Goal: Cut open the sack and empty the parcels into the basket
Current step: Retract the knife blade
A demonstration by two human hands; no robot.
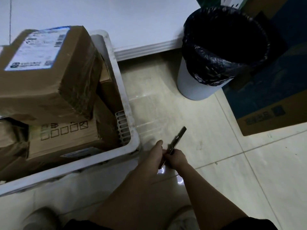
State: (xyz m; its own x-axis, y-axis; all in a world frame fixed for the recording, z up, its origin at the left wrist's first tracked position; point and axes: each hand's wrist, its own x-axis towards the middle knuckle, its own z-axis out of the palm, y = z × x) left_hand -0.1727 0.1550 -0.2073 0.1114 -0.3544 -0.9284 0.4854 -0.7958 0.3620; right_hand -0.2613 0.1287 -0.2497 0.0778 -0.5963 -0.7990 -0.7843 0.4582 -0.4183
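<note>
Basket (pixel 132 143) on the floor, already holding stacked cardboard parcels (pixel 48 75); no sack in view. Just beside its corner, right hand (pixel 177 159) grips a utility knife (pixel 177 140), apparently with blade extended. Left hand (pixel 157 152) pinches the handle: a slip could cut those fingers.

White basket (pixel 127 105) on the floor to my left, piled above its rim with brown cardboard parcels (pixel 49 77); top one tilted, white label up. Knife (pixel 177 140) in my grips, blade out, pointing up-right, beside basket corner.
</note>
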